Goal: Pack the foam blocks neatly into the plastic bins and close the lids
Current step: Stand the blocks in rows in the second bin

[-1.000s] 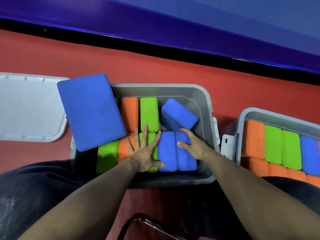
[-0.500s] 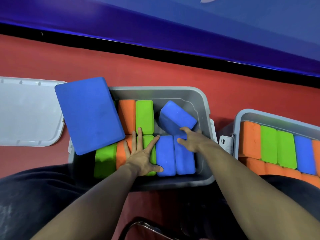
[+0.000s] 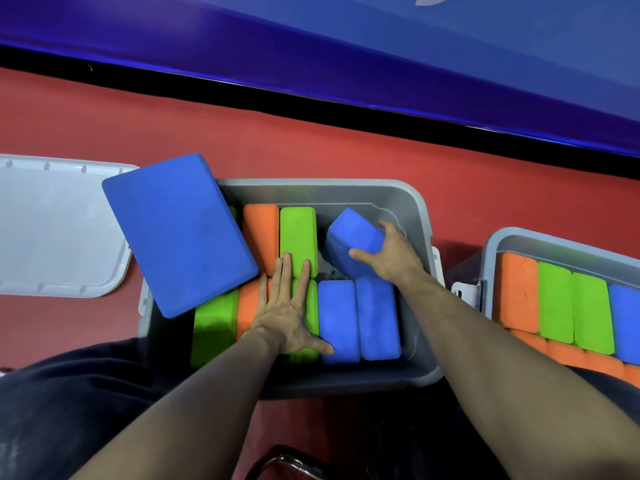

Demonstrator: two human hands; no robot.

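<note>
Right hand: fingers curled round tilted blue foam block, far right of grey bin.
Left hand: fingers straight, flat on packed green block and orange block.

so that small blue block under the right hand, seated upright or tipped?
Tipped. The small blue block sits askew in the bin's far right gap, corner up, unlike the upright rows beside it; the right hand grips it.

Red floor carries grey bin at centre, second grey bin just beside on right, pale lid flat at left.
</note>
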